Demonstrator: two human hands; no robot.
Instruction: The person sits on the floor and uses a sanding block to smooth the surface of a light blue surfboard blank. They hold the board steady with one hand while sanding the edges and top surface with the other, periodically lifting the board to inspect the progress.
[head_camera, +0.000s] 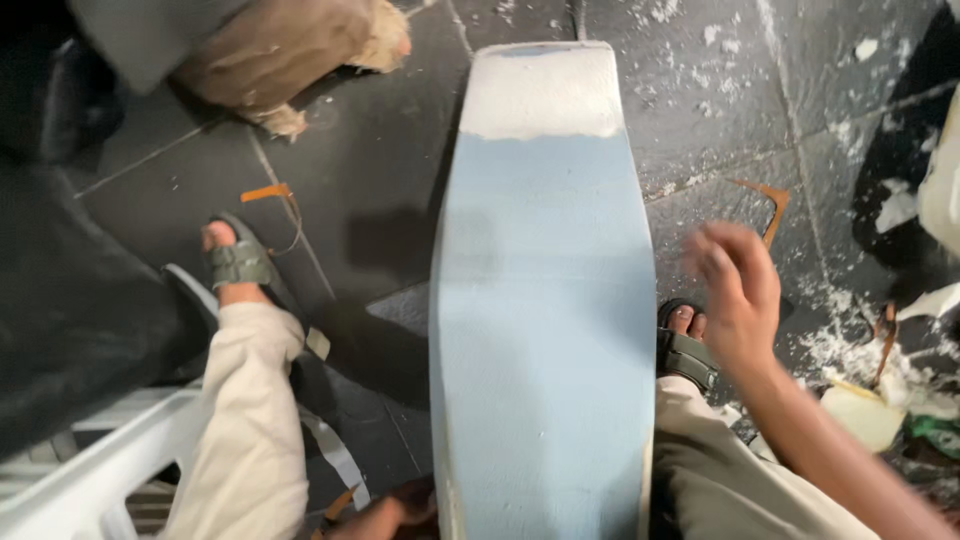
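A long pale-blue board (545, 300) with a white far end stands between my knees and runs away from me over the dark tiled floor. My right hand (735, 290) hovers blurred just right of the board's edge, fingers loosely curled, holding nothing. My left hand (385, 515) shows only partly at the bottom edge, against the board's near left side; I cannot tell its grip. My sandalled feet (235, 262) rest on either side of the board.
A white plastic chair (90, 470) is at the lower left. White flakes and scraps (870, 360) litter the floor on the right. Another person's trouser leg (290, 50) is at the top left. Thin orange strips (765, 200) lie on the tiles.
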